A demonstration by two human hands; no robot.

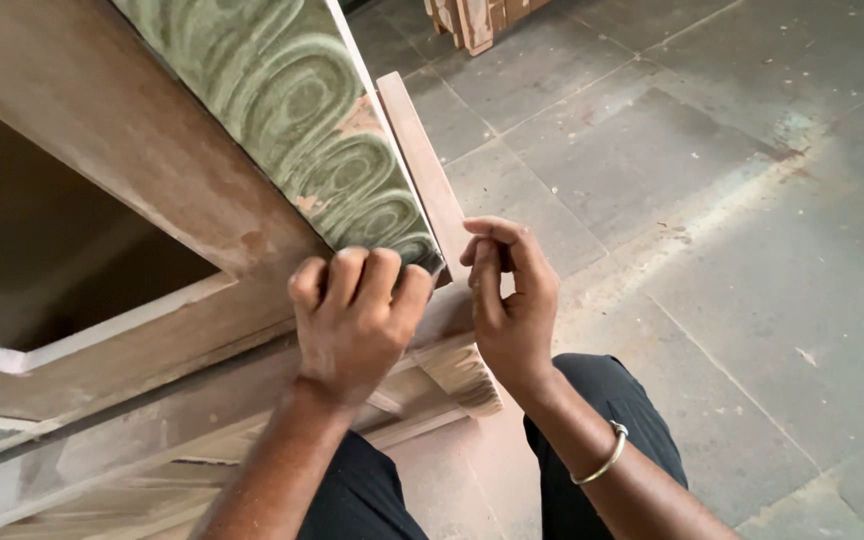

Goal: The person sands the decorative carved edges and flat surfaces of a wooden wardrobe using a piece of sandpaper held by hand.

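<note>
A wooden cabinet [122, 140] fills the left side, with a green carved panel [292, 110] of curved ridges on its face and a thin wooden strip [422, 160] along the panel's right edge. My left hand [352, 315] presses its curled fingers against the panel's lower corner. My right hand [512, 300] pinches the lower end of the strip between thumb and fingers. A metal bangle [607, 455] circles my right wrist.
A dark open compartment [42, 250] lies in the cabinet at left. A ridged wooden moulding [462, 375] sticks out below my hands. Grey stone floor tiles [732, 220] spread to the right. Stacked carved wood pieces [472, 18] stand at the top.
</note>
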